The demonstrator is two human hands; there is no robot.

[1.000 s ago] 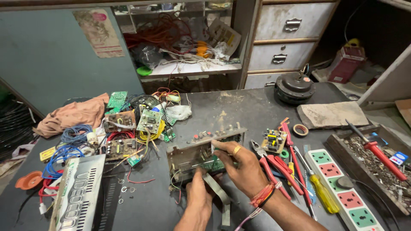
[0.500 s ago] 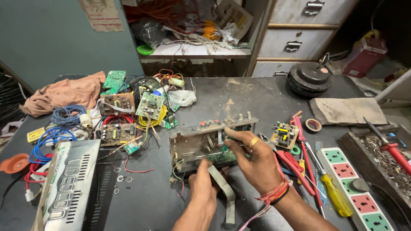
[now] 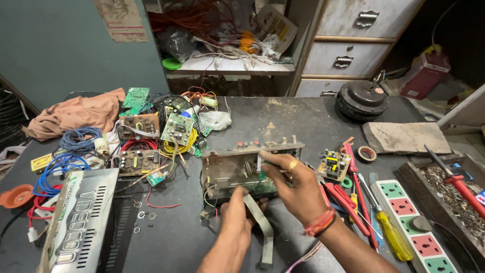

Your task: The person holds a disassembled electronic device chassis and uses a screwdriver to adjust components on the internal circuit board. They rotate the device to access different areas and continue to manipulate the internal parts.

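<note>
Head view: workbench (image 3: 283, 116) littered with boards and wires. Mid-bench sits an open chassis (image 3: 242, 169), long axis left to right, just beyond both hands. Right hand (image 3: 295, 189) reaches over it, fingers pinched on a small part inside. Left hand (image 3: 237, 212) grips its near edge beside a grey ribbon cable (image 3: 260, 222).

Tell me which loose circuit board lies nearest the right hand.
The small board with yellow parts, just right of the right hand, beside the red-handled tools. The other loose boards sit in the wire pile on the far left.
</note>
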